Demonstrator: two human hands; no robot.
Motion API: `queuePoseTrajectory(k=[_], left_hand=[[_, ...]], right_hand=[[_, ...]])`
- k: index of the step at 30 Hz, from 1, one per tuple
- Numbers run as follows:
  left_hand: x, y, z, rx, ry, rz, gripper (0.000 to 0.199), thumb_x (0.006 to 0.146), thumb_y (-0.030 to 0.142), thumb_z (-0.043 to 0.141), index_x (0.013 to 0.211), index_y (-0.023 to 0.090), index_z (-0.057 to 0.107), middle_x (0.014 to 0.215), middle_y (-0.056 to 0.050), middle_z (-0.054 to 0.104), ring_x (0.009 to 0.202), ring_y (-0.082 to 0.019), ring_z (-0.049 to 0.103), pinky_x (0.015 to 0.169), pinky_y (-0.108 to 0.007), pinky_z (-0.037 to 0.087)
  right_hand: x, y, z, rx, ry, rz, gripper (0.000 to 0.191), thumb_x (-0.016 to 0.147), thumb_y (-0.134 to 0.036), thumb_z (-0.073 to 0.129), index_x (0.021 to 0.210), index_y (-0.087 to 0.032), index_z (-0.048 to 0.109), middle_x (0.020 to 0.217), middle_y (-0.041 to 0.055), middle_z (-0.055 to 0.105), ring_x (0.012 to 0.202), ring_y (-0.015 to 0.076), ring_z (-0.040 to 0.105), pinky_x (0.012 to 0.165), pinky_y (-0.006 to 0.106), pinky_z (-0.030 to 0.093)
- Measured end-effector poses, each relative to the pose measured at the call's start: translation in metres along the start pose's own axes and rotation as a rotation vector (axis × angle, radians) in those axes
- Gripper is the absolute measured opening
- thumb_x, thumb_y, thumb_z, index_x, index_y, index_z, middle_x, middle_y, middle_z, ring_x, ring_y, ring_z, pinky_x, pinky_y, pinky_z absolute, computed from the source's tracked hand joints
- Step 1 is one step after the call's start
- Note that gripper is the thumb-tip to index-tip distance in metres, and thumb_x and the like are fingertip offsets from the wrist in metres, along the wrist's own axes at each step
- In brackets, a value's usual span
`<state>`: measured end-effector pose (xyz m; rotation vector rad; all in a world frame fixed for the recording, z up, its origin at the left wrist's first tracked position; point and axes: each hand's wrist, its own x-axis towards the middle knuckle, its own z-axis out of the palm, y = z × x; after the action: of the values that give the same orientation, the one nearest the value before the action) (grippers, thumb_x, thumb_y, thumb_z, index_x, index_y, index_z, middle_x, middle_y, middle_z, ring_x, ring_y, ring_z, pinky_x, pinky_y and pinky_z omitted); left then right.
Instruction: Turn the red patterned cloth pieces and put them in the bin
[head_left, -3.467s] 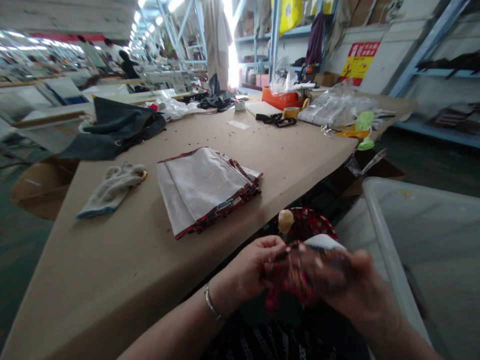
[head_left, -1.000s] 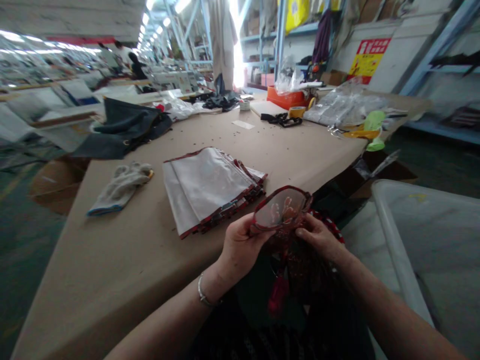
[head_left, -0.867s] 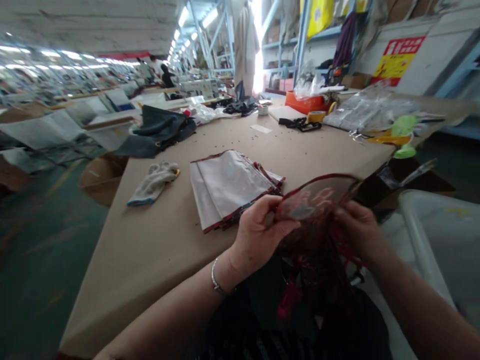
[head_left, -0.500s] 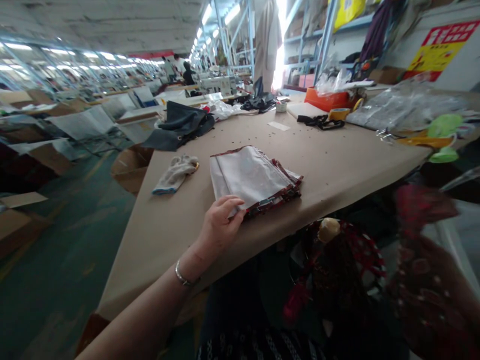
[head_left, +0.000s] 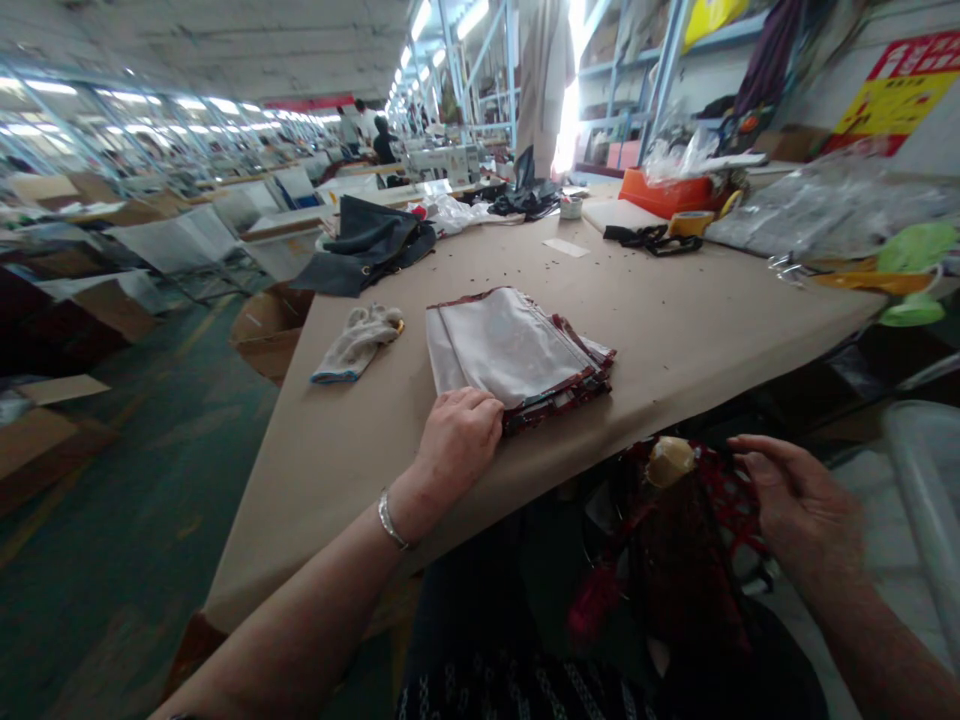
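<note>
On the brown-covered table (head_left: 360, 430) lies a stack of pale fabric pieces (head_left: 502, 345) with dark red patterned edges. My left hand (head_left: 461, 435) rests at the stack's near left corner, fingers curled together on its edge. Below the table edge at the right, my right hand (head_left: 802, 510) has thumb and forefinger closed at the rim of a dark red patterned bundle (head_left: 694, 560). A yellowish lump (head_left: 670, 462) sits at the top of that bundle.
A knitted glove (head_left: 358, 343) lies left of the stack. Behind are dark cloth (head_left: 367, 245), black straps (head_left: 652, 240), an orange box (head_left: 660, 193) and clear plastic bags (head_left: 817, 215). A cardboard box (head_left: 270, 325) stands beyond the left edge.
My right hand has come into clear view at the bundle's rim; the blurred red patterned cloth at the far right is gone. My left fingers have curled closer. The view has shifted slightly.
</note>
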<state>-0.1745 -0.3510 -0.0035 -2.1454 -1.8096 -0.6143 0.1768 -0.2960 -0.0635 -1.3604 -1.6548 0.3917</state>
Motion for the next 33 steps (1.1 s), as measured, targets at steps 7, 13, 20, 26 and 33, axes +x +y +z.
queuePoseTrajectory(k=[7, 13, 20, 26, 33], left_hand=[[0.006, 0.003, -0.008, 0.052, 0.07, -0.071, 0.015, 0.082, 0.012, 0.05, 0.079, 0.017, 0.064, 0.079, -0.006, 0.067, 0.076, -0.021, 0.061, 0.074, -0.032, 0.046], [0.004, 0.003, -0.02, 0.026, 0.112, -0.137, 0.014, 0.08, 0.01, 0.049, 0.077, 0.018, 0.06, 0.077, -0.005, 0.064, 0.076, -0.021, 0.059, 0.071, -0.031, 0.045], [-0.004, 0.005, -0.013, -0.275, 0.141, -0.321, 0.009, 0.079, 0.014, 0.051, 0.079, 0.019, 0.058, 0.077, -0.002, 0.061, 0.069, -0.015, 0.057, 0.065, -0.028, 0.045], [-0.012, 0.072, -0.016, -1.507, 0.311, -0.68, 0.012, 0.079, 0.027, 0.061, 0.086, 0.021, 0.054, 0.07, 0.003, 0.06, 0.06, -0.013, 0.06, 0.047, -0.022, 0.049], [-0.037, 0.12, 0.001, -1.777, -0.149, -0.871, 0.021, 0.072, 0.033, 0.07, 0.077, 0.016, 0.059, 0.06, 0.003, 0.058, 0.05, -0.009, 0.052, 0.043, -0.02, 0.045]], right_hand=[[0.032, -0.165, 0.063, -0.019, -0.387, -0.835, 0.018, 0.09, -0.019, 0.052, 0.105, -0.017, 0.062, 0.105, 0.008, 0.063, 0.103, 0.0219, 0.055, 0.092, 0.036, 0.046], [0.08, -0.185, 0.131, -0.543, -0.461, -0.838, 0.024, 0.088, -0.011, 0.043, 0.099, -0.013, 0.064, 0.105, 0.0134, 0.063, 0.101, 0.0297, 0.054, 0.082, 0.041, 0.046], [0.072, -0.168, 0.069, -0.499, -0.274, -0.65, 0.032, 0.078, -0.009, 0.048, 0.108, -0.016, 0.058, 0.1, 0.0104, 0.065, 0.089, 0.0243, 0.061, 0.073, 0.034, 0.047], [-0.009, -0.12, 0.029, -0.341, -0.321, -0.598, 0.028, 0.082, -0.008, 0.044, 0.103, -0.013, 0.062, 0.086, 0.0101, 0.066, 0.081, 0.024, 0.062, 0.074, 0.036, 0.048], [-0.076, -0.068, 0.019, 0.546, -0.541, 0.268, 0.022, 0.087, -0.034, 0.051, 0.096, -0.023, 0.068, 0.09, 0.0052, 0.067, 0.082, 0.0218, 0.063, 0.076, 0.033, 0.051]])
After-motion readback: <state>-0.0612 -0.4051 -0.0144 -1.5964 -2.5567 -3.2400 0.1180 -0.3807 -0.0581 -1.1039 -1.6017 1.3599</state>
